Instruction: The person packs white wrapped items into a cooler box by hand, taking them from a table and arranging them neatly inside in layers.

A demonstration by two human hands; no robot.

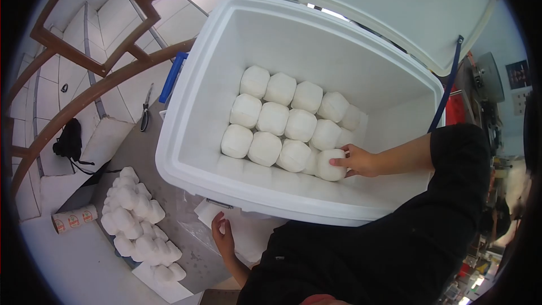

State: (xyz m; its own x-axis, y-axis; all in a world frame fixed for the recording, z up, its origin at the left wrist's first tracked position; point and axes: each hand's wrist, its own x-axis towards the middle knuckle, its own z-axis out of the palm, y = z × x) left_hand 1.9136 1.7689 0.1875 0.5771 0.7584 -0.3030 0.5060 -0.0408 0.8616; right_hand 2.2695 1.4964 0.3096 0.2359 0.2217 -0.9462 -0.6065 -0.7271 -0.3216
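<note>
A large white cooler box (195,101) stands with its lid (384,0) raised. Inside, several white trimmed coconuts (272,117) sit in rows, with a lower layer partly showing at the right end. My right hand (358,161) reaches in over the near wall, its fingers and thumb closed around one coconut (331,165) at the near right end of the front row. Outside the box, below its front latch, my left hand (224,237) has its fingers apart and slightly bent, holding nothing. It is nearest to a white sheet or bag (248,231) and some clear plastic.
Left of the box, several more white coconuts (135,217) lie heaped beside a printed roll (74,219). Scissors or pliers (145,112) and a black strapped item (69,138) lie farther back. A curved brown railing (96,87) rises at the left. A blue strap (449,85) braces the lid.
</note>
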